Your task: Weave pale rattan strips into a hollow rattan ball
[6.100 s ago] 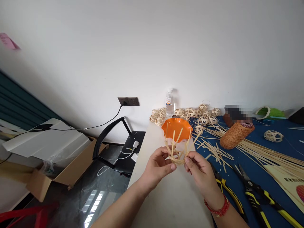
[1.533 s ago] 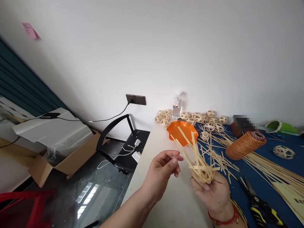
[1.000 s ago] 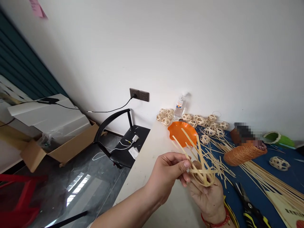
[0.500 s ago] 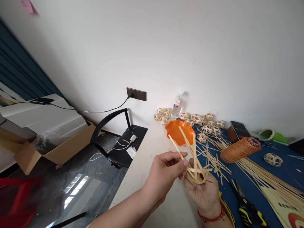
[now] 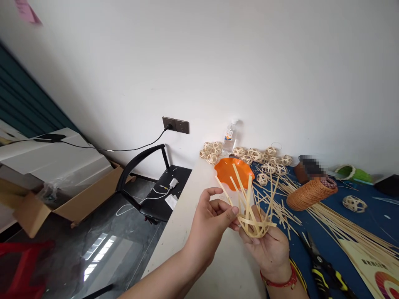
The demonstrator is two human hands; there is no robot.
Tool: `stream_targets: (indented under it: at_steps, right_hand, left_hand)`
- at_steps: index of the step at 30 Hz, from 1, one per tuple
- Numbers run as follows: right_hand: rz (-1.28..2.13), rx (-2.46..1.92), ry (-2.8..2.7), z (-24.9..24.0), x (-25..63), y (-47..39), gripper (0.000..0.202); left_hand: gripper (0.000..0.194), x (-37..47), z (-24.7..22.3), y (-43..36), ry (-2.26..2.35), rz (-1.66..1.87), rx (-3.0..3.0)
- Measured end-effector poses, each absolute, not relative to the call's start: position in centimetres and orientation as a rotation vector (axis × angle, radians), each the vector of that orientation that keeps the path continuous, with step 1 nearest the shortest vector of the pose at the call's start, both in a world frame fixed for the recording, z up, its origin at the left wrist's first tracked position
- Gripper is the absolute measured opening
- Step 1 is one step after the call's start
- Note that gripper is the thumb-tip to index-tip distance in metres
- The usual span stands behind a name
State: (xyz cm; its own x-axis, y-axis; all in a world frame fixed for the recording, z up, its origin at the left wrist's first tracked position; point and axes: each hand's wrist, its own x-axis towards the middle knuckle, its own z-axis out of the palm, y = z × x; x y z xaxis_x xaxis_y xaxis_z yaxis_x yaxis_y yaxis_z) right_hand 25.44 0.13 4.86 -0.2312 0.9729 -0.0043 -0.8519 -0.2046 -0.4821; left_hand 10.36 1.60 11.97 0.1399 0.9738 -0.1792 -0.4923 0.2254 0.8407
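Observation:
A partly woven bamboo-strip ball (image 5: 254,224) is held between my hands, its bottom curved and its loose strip ends pointing up. My left hand (image 5: 215,216) pinches a strip at the weave's left edge between thumb and forefinger. Beneath and to the right, my right hand (image 5: 268,245) cups the woven base, with its fingers partly hidden behind the strips. A red cord bracelet (image 5: 280,283) is on the right wrist. Just beyond the strips sits an orange wavy-rimmed plate (image 5: 222,168).
Finished woven balls (image 5: 269,168) and a water bottle (image 5: 230,137) stand by the wall. To the right lie a twine spool (image 5: 311,194), loose bamboo strips (image 5: 352,226), yellow-black pruning shears (image 5: 321,261) and another woven ball (image 5: 354,204). A black chair (image 5: 158,195) is left of the table.
The woven piece has turned in my hands, and more upright strips now show. My left hand's forefinger has lifted and bent away from the strip. The view has shifted slightly.

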Motion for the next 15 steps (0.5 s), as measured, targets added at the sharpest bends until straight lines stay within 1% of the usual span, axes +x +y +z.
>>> stream_targets:
  at_steps: [4,8,11,15]
  right_hand:
    - [1.767,-0.347,-0.460,4.99,25.27,0.17,0.021]
    - [1.758,-0.394,-0.457,5.01,25.29,0.11,0.016]
    - [1.760,-0.426,-0.451,4.97,25.37,0.06,0.014]
    - [1.770,-0.433,-0.458,4.82,25.41,0.05,0.013]
  left_hand:
    - [0.048,10.59,11.64,1.38,0.801,1.270,0.728]
    - [0.041,10.70,11.47,1.37,0.754,1.291,0.764]
    - [0.034,10.54,11.29,1.50,0.721,1.258,0.782]
    - [0.034,10.19,11.05,1.69,0.661,1.167,0.711]
